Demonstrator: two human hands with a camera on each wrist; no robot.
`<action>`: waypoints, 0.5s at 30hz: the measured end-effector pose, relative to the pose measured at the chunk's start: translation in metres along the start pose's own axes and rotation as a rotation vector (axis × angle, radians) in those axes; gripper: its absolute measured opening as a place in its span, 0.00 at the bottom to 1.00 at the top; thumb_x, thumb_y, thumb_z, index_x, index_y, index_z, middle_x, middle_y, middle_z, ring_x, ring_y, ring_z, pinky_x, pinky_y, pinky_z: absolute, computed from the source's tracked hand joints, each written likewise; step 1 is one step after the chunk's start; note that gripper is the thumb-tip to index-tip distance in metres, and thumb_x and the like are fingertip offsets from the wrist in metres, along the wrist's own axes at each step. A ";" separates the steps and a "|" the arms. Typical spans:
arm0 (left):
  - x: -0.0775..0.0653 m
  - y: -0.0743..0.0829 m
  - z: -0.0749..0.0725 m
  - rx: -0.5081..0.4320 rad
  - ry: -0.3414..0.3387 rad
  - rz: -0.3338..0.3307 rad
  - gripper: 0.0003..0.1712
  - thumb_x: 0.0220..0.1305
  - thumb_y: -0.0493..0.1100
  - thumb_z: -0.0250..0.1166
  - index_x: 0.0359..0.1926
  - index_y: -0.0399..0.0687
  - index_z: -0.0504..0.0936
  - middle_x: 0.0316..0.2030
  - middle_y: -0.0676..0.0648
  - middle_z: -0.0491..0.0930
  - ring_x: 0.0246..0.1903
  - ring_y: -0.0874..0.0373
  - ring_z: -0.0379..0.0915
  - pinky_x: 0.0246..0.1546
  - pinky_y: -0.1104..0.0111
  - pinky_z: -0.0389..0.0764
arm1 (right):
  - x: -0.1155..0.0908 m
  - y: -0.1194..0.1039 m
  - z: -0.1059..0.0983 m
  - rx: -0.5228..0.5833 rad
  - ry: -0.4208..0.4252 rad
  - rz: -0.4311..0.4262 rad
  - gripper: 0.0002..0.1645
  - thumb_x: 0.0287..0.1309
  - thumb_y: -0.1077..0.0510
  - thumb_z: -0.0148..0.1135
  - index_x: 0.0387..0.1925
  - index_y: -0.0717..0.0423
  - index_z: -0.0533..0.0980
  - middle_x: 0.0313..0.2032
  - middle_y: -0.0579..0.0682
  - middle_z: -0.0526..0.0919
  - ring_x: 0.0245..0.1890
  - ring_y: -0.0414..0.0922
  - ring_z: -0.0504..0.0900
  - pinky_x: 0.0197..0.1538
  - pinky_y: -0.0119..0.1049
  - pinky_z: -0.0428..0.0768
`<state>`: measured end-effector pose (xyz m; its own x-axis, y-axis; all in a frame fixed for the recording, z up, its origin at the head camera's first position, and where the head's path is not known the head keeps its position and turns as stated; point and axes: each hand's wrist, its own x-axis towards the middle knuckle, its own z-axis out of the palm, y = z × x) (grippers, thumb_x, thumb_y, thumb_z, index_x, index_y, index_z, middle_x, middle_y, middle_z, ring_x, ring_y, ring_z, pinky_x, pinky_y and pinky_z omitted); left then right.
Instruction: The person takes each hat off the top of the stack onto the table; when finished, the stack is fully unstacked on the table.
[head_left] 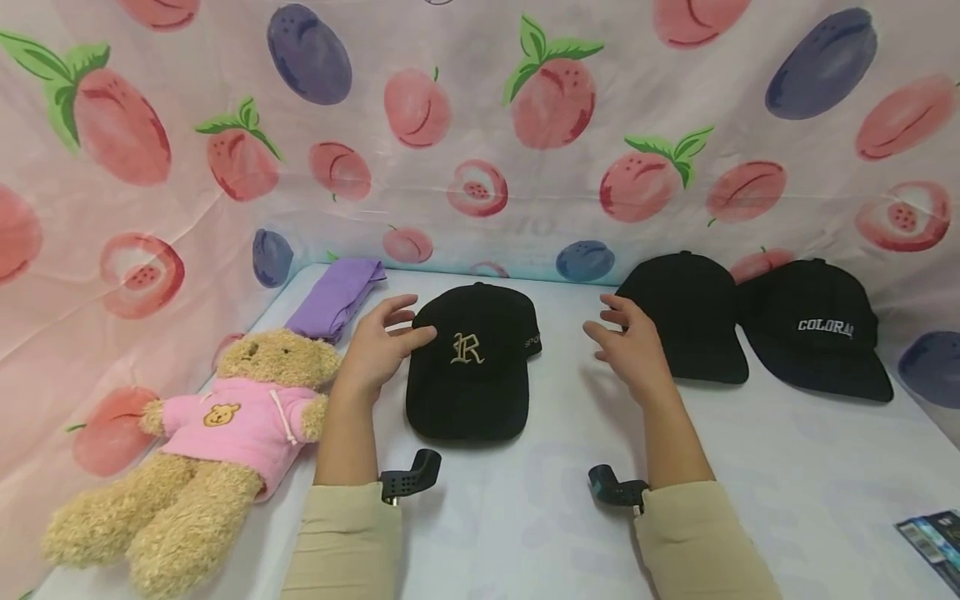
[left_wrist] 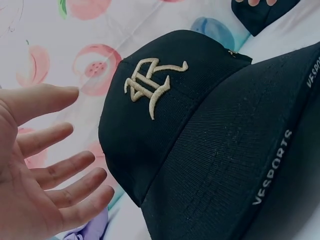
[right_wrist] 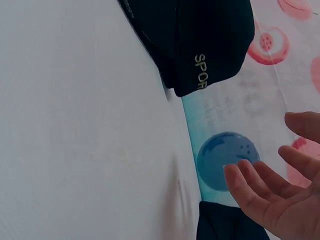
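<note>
Status: handling of cap with gold letter [head_left: 468, 375] not begun; cap lies flat mid-table, brim toward near edge.

Your left hand [head_left: 378, 346]: fingers spread, relaxed, grasping nothing; thumb at or just beside cap crown (contact unclear).

Your right hand [head_left: 633, 346]: released, fingers loose, hovering between gold-letter cap and plain black cap [head_left: 690, 317], apart from both.

Remaining, as judged: grasp and all handling after it.

Lettered cap [head_left: 817, 337] near right edge; teddy bear [head_left: 206, 450] at left edge; purple cloth [head_left: 337, 296] at far left corner.

Staged recording booth: white tabletop [head_left: 787, 467] enclosed by fruit-print cloth backdrop [head_left: 480, 125]; caps [head_left: 468, 367], teddy bear [head_left: 202, 450] as props
</note>
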<state>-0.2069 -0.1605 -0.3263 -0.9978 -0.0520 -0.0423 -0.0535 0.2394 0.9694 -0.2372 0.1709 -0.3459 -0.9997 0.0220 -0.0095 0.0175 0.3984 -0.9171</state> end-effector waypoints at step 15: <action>0.006 -0.010 -0.001 0.071 -0.058 -0.055 0.49 0.61 0.37 0.73 0.79 0.57 0.61 0.76 0.40 0.61 0.75 0.41 0.61 0.73 0.44 0.65 | 0.002 -0.006 0.026 0.052 -0.213 -0.005 0.44 0.70 0.51 0.65 0.81 0.45 0.56 0.77 0.63 0.60 0.72 0.63 0.69 0.59 0.52 0.83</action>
<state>-0.2119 -0.1639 -0.3360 -0.9938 -0.0107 -0.1107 -0.1086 0.3057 0.9459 -0.2398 0.1450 -0.3506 -0.9808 -0.1759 -0.0839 0.0174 0.3499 -0.9366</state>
